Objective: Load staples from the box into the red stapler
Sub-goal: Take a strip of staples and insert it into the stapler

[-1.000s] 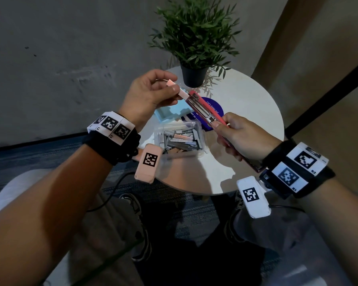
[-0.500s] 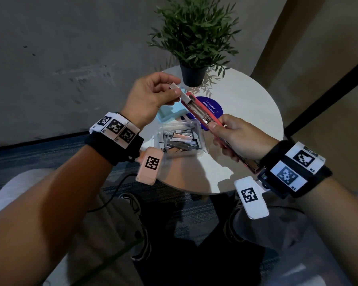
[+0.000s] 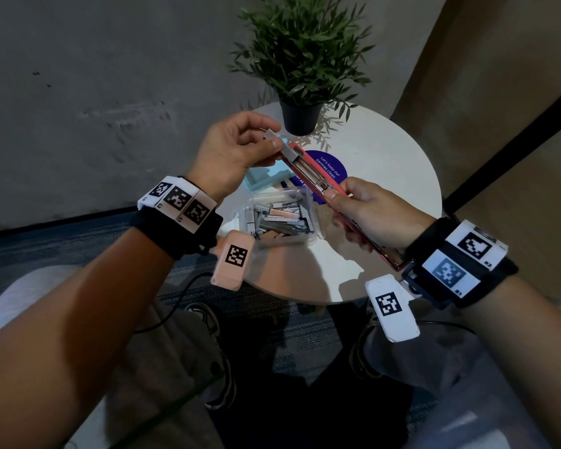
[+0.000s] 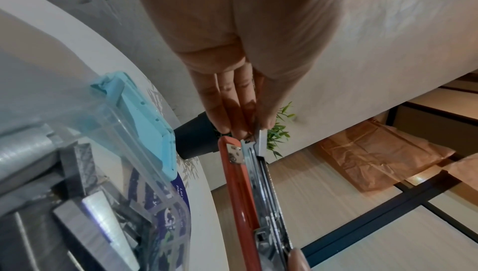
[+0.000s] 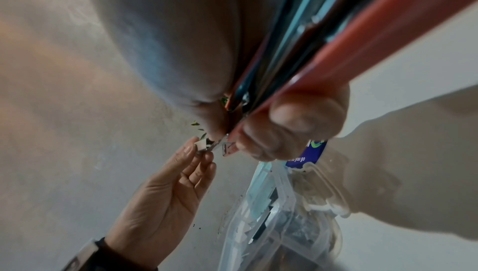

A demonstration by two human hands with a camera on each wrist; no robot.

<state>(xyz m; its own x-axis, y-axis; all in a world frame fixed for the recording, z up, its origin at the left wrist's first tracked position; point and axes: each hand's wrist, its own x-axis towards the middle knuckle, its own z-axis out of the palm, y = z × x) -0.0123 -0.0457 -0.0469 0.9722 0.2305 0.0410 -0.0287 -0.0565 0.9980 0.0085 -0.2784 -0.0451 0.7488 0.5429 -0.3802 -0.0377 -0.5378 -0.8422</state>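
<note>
My right hand (image 3: 366, 212) grips the red stapler (image 3: 318, 176) above the round white table (image 3: 386, 150); its top is swung open and the metal magazine faces up. My left hand (image 3: 240, 147) pinches a grey strip of staples (image 3: 287, 150) between thumb and forefinger, its near end lying in the front of the magazine. In the left wrist view the staple strip (image 4: 261, 140) sits at the tip of the stapler (image 4: 240, 183). The right wrist view has the stapler (image 5: 362, 50) running up past my right fingers (image 5: 297, 120). A clear plastic box (image 3: 279, 218) holding several staple strips stands below.
A light blue lid (image 3: 266, 176) lies behind the box, beside a round blue sticker (image 3: 332, 170) on the table. A potted plant (image 3: 302, 66) stands at the table's far edge. My knees and shoes are under the table's near edge.
My left hand has slid the staple strip down toward the stapler; a second ago it stuck out well beyond the tip, now its end lies in the magazine. The right hand has barely moved.
</note>
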